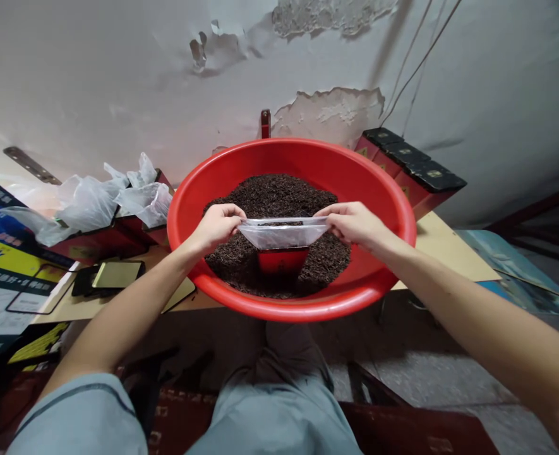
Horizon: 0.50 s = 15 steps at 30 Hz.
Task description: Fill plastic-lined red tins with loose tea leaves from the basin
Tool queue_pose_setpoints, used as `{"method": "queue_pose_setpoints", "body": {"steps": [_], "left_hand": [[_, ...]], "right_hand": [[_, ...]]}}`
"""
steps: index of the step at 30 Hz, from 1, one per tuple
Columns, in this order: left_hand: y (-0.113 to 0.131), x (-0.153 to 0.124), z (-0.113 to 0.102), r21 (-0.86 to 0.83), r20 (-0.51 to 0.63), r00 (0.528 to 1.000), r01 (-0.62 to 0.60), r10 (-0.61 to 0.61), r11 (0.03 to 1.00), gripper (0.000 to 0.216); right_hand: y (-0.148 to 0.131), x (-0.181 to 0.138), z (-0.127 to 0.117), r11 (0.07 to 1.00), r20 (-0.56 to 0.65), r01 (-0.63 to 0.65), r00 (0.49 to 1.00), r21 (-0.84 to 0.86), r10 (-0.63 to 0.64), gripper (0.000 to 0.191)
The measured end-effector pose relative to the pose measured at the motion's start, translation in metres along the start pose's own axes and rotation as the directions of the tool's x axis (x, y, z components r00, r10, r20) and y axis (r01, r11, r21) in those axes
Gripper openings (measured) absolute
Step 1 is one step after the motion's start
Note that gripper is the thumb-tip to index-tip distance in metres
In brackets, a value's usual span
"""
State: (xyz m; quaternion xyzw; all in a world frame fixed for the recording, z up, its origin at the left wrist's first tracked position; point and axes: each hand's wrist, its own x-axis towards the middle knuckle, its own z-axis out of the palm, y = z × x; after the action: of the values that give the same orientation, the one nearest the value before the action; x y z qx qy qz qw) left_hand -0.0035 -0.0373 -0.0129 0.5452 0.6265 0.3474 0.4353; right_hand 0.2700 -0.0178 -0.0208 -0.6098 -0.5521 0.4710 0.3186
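A big red basin [393, 208] holds a heap of dark loose tea leaves [279, 196]. Over the heap I stretch a clear plastic bag [282, 235] by its mouth. My left hand [220, 224] pinches the bag's left corner and my right hand [352, 222] pinches its right corner. The bag's lower part is red [283, 259] and hangs just above the leaves. Some dark leaves show inside its mouth.
The basin rests on a wooden table [443, 253] against a peeling wall. Crumpled plastic bags [113, 199] lie on red boxes at the left, beside a small scale [113, 276]. Red-and-black tins [409, 164] stand at the right. My knees are below the table.
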Motion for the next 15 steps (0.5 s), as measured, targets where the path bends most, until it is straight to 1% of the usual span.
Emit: {"method": "queue_pose_setpoints", "body": {"steps": [3, 4, 7, 8, 9, 11, 13, 15], "left_hand": [[0.003, -0.002, 0.001, 0.019, -0.023, 0.994, -0.107, 0.108, 0.994, 0.016], [0.003, -0.003, 0.001, 0.03, -0.018, 0.992, -0.126, 0.126, 0.992, 0.016], [0.002, -0.004, 0.0, 0.063, 0.015, 0.996, -0.09, 0.089, 0.994, 0.015], [0.002, -0.003, -0.001, 0.076, 0.015, 0.996, -0.084, 0.083, 0.994, 0.014], [0.003, -0.002, -0.002, 0.093, 0.007, 0.995, -0.096, 0.096, 0.991, 0.013], [0.008, 0.002, -0.005, 0.141, -0.018, 0.985, -0.165, 0.169, 0.976, 0.014], [0.019, 0.007, -0.008, 0.191, -0.03, 0.97, -0.231, 0.241, 0.954, 0.016], [0.033, 0.01, -0.011, 0.216, -0.031, 0.963, -0.256, 0.268, 0.942, 0.017]], "right_hand": [[0.002, 0.0, -0.004, 0.994, -0.036, 0.107, 0.994, 0.03, -0.106, 0.037], [0.003, 0.0, -0.004, 0.992, -0.039, 0.121, 0.992, 0.033, -0.119, 0.038], [0.005, -0.002, -0.006, 0.999, -0.02, 0.042, 0.999, 0.019, -0.041, 0.041], [0.005, -0.002, -0.006, 0.999, -0.025, 0.028, 0.999, 0.017, -0.027, 0.041], [0.003, -0.003, -0.007, 0.999, -0.036, 0.039, 0.999, 0.019, -0.039, 0.041], [-0.003, -0.003, -0.009, 0.992, -0.069, 0.121, 0.99, 0.03, -0.119, 0.038], [-0.013, -0.001, -0.013, 0.978, -0.103, 0.202, 0.975, 0.048, -0.196, 0.034], [-0.025, -0.001, -0.018, 0.969, -0.136, 0.231, 0.966, 0.083, -0.218, 0.031]]}}
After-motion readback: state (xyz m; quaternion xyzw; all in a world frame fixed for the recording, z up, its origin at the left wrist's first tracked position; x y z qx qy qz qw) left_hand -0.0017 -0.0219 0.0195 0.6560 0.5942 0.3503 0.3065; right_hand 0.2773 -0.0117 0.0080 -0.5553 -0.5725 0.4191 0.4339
